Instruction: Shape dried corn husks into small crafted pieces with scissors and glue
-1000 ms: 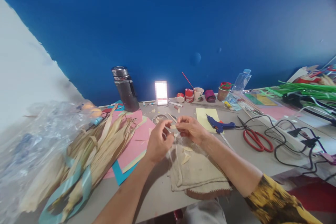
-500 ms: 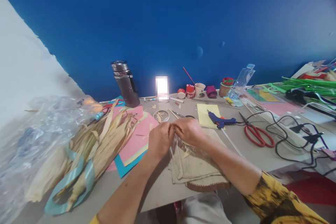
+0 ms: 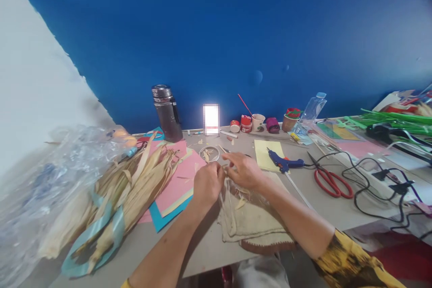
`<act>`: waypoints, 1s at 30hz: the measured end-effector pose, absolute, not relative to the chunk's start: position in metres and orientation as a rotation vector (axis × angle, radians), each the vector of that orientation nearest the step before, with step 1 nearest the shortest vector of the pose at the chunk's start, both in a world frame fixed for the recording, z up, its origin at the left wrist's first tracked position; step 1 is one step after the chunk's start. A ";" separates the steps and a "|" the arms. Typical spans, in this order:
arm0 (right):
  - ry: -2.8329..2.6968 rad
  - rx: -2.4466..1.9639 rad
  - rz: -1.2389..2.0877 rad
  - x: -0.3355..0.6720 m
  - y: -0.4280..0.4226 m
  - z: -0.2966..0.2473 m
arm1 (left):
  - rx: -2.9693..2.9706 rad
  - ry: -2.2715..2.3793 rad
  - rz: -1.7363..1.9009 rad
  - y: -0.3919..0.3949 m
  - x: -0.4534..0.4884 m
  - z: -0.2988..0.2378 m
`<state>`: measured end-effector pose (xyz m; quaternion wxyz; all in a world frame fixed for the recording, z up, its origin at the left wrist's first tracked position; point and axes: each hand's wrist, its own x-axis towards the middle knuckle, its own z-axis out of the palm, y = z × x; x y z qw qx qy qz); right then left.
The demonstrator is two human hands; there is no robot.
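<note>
Blue wall (image 3: 175,49) is spreading behind a grey table (image 3: 209,245). From the left hand (image 3: 209,184), a bundle of dry, tan, lengthwise-streaked corn husks (image 3: 148,181) is lying at nine o'clock, and a folded beige cloth (image 3: 265,222) at four. That hand is clenching its fingers, their contents hidden; at two o'clock, the right hand (image 3: 245,171) is pointing its forefinger, and I cannot tell whether its bent fingers are gripping anything. Thin, straw-coloured husk scraps (image 3: 240,203) are lying on the cloth.

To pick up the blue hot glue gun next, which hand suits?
Probably the right hand: it is nearer the blue hot glue gun, fingers partly extended. The left hand is farther away, fingers curled.
</note>
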<state>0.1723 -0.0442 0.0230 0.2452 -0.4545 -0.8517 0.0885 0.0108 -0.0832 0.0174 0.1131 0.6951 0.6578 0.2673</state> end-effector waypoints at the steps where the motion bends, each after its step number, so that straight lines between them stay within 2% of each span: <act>1: -2.379 -1.232 0.226 0.170 -0.046 0.023 | 2.056 1.919 0.775 -0.083 0.011 0.016; 8: -2.446 -1.395 0.062 0.166 -0.047 0.018 | 2.090 1.923 0.714 -0.082 0.020 0.017; 12: -2.243 -1.520 0.156 0.173 -0.042 0.021 | 1.977 1.974 0.774 -0.081 0.019 0.020; 16: -2.219 -1.316 0.351 0.174 -0.042 0.026 | 1.951 1.940 0.808 -0.082 0.012 0.018; 21: -2.425 -1.400 0.261 0.164 -0.050 0.028 | 2.040 1.899 0.781 -0.084 0.016 0.018; 25: -2.351 -1.545 0.206 0.170 -0.045 0.029 | 2.022 1.945 0.801 -0.082 0.020 0.018; 27: -2.228 -1.602 0.244 0.177 -0.039 0.029 | 1.997 1.981 0.841 -0.081 0.018 0.018; 30: -2.119 -1.457 0.401 0.182 -0.036 0.029 | 1.973 1.964 0.898 -0.079 0.012 0.015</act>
